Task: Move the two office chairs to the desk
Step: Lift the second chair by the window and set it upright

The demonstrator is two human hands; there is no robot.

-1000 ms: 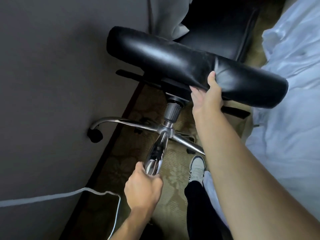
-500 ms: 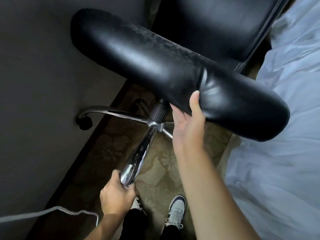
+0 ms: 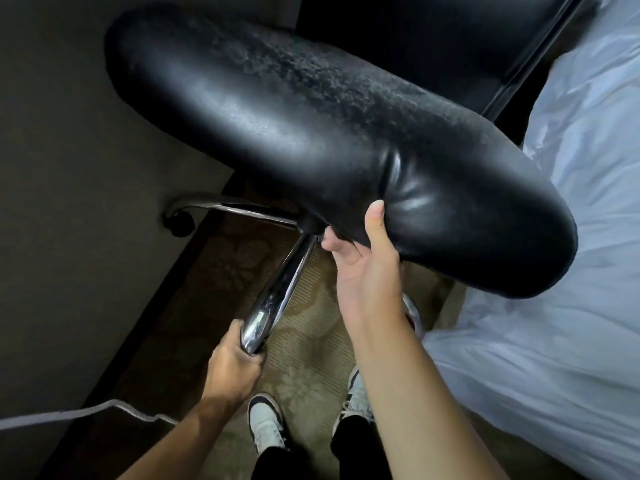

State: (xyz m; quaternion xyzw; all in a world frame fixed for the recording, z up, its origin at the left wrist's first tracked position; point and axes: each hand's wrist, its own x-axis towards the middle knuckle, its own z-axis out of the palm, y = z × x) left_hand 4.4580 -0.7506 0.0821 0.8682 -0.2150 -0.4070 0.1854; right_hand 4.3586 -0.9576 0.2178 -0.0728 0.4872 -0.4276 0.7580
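A black leather office chair (image 3: 311, 126) is tipped toward me and fills the upper middle of the view, its padded seat edge nearest. Its chrome star base (image 3: 277, 292) points down at me, one leg reaching left to a black caster (image 3: 180, 223). My left hand (image 3: 232, 362) is closed around the end of the nearest chrome leg. My right hand (image 3: 367, 271) grips the underside of the seat edge, thumb on the leather. The chair's back (image 3: 433, 36) shows dark at the top. No second chair or desk is in view.
A dark grey wall (image 3: 69, 168) runs along the left with a dark baseboard. A bed with white bedding (image 3: 554, 306) lies close on the right. A white cable (image 3: 86, 412) trails across the lower left. My feet in sneakers (image 3: 266, 424) stand on patterned carpet.
The chair has come nearer and higher in the view, tilting further toward me. Both hands keep their grips. My feet have shifted on the carpet.
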